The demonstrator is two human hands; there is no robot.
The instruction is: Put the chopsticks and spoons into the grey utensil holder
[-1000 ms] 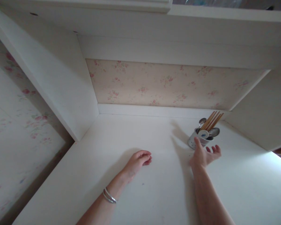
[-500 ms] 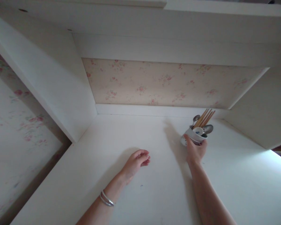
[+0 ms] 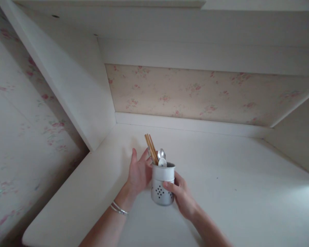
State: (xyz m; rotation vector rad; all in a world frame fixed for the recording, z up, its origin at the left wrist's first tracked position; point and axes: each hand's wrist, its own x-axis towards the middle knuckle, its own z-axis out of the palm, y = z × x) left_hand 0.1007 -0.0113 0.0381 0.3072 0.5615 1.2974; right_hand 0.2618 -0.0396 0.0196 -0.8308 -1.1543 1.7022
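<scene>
My right hand grips a white metal utensil holder with small drain holes, its thumb across the front. The holder is nearly upright above the white desktop. Wooden chopsticks lean to the left out of its mouth. A metal spoon and a white ceramic spoon stick up beside them. Behind and to the left of the holder, my left hand is open, thumb up and fingers spread. Its fingertips are partly hidden by the holder and chopsticks, so contact is unclear. Silver bangles circle the left wrist.
The white desktop runs back to a low ledge and a flower-patterned wall. A white side panel rises at the left, and a shelf overhangs the top.
My right hand has brought the utensil holder from the far right to the centre, nearer me, and turned it more upright. My left hand has opened from loosely curled and moved beside it.
</scene>
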